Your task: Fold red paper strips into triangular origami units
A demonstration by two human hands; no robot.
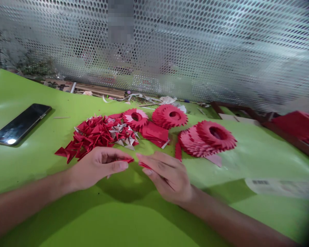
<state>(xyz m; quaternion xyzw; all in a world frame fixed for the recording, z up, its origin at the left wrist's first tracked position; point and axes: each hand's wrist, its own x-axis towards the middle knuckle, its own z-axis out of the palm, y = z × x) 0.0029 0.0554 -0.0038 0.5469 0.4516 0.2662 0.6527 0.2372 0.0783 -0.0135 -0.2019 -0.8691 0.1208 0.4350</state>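
Two bare hands work near the middle of a green tabletop (pixel 28 209), their fingertips almost meeting. The left hand (pixel 96 168) pinches a thin red paper strip (pixel 128 160) between thumb and curled fingers, closed snugly on it. The right hand (pixel 164 176) is nearly closed on a small red paper piece (pixel 144 165), its fingers hiding the exact fold. The step in hand appears to be folding one small paper unit; the narrow paper seems to call for a firm, even pinch along the crease. The strip and piece sit between the hands, just in front of a loose heap of folded triangular paper units (pixel 92 135), crisp and glossy red, some with silvery faces. Beyond lie a stack of red paper rectangles (pixel 154 133) and three toothed paper rings (pixel 208 137), fanned and hollow-centred. A black smartphone (pixel 19 124) lies well left.
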